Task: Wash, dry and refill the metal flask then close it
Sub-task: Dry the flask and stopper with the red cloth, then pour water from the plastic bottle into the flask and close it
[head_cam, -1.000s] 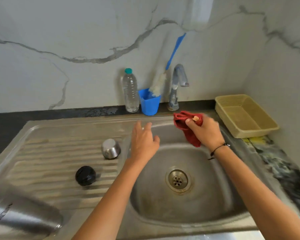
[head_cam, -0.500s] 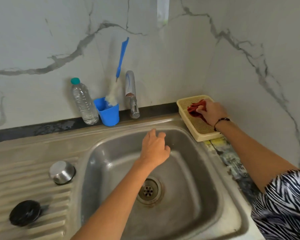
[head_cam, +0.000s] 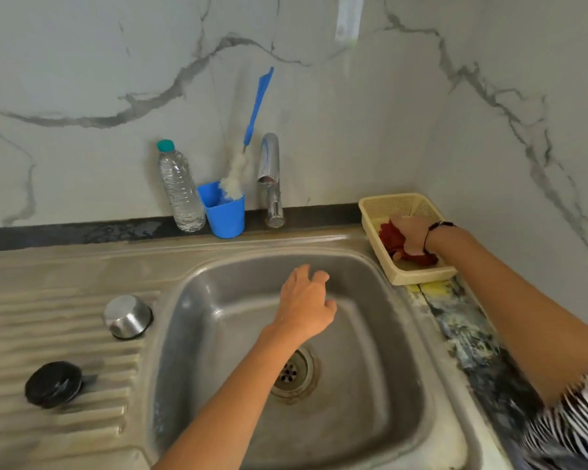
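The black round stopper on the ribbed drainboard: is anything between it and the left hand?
Nothing visible does. The left hand hovers over the steel sink; the black round stopper lies apart from the small steel cup.

Sink basin [head_cam: 370, 418] open; tap [head_cam: 269, 171] (perhaps overhanging) crowds its back.

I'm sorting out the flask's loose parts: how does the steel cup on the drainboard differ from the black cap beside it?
The steel cup is shiny metal; the black cap is matte and dark. The steel cup stands taller, mouth down; the black cap is flatter. The steel cup sits nearer the sink basin. Both are round, resting untouched on the ribbed drainboard.
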A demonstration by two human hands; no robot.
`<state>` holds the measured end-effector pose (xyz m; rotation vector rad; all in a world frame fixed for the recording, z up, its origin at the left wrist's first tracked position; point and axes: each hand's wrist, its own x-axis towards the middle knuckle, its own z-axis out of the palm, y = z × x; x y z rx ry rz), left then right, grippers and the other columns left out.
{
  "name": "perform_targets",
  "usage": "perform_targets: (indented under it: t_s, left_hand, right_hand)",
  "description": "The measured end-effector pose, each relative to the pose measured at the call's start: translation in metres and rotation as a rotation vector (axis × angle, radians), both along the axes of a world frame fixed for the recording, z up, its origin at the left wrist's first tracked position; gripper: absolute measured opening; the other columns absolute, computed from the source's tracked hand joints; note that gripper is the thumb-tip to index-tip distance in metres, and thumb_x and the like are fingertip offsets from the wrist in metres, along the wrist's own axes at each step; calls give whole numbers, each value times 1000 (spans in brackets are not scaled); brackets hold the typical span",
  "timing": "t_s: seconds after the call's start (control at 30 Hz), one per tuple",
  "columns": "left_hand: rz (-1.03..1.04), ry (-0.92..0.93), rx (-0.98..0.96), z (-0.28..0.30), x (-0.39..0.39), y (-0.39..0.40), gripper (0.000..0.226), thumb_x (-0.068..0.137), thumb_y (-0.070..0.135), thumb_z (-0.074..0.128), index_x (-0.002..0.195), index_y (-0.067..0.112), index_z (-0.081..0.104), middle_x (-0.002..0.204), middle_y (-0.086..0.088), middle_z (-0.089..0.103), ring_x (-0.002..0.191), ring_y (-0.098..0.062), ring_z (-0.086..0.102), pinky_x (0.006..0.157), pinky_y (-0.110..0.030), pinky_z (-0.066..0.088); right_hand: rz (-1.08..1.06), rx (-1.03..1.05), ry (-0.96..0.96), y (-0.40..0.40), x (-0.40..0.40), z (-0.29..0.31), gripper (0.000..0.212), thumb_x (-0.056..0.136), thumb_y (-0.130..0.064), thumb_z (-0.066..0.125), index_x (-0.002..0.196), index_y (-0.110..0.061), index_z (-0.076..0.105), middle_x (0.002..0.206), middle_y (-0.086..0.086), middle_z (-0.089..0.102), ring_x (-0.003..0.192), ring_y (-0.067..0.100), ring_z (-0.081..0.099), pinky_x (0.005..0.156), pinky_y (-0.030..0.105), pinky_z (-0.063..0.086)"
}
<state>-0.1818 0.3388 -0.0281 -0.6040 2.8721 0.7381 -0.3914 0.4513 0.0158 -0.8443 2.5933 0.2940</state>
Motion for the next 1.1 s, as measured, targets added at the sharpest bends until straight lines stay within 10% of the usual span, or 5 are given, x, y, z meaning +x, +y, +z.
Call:
perform_targets:
  t_s: [0.2,0.53,0.8,0.9,1.1]
  left_hand:
    - [133,-110,-121,42,62,-42,54,95,32,54,143,15,34,144,-10,38,132,-30,37,106,-43,36]
    - [526,48,-320,153,247,-105,51,95,42,50,139,19,39,142,-9,41,131,-29,39,105,-40,35]
    - [952,550,-121,173,391,-170,23,98,22,47,113,14,63,108,-1,63,101,-19,55,90,-28,41]
    - [1079,494,51,130,426,-203,33,100,33,41,108,8,60,103,-17,65,93,-33,63,90,-44,51]
    - [1012,104,599,60,432,-197,61,98,55,26,128,5,44,82,-22,66,53,-23,59,51,-29,49]
  right_hand:
    - [224,-437,-20,-58,111,22,48,90,-15,53,137,-17,46,141,7,46,129,24,42,103,28,33]
    - [497,-712,-451,-167,308,58,34,88,-13,59,122,-13,61,119,1,64,111,13,59,90,13,37]
    - [376,-654,-693,-227,403,42,27,95,-26,49,106,-5,62,93,19,68,74,29,69,79,39,56]
    - [252,-578,-812,-238,431,25,43,98,-39,41,119,-5,55,116,21,62,80,35,68,80,46,55]
    - [-48,-511,-1089,-238,464,7,60,93,-61,27,135,-21,43,122,17,50,82,38,66,68,42,59]
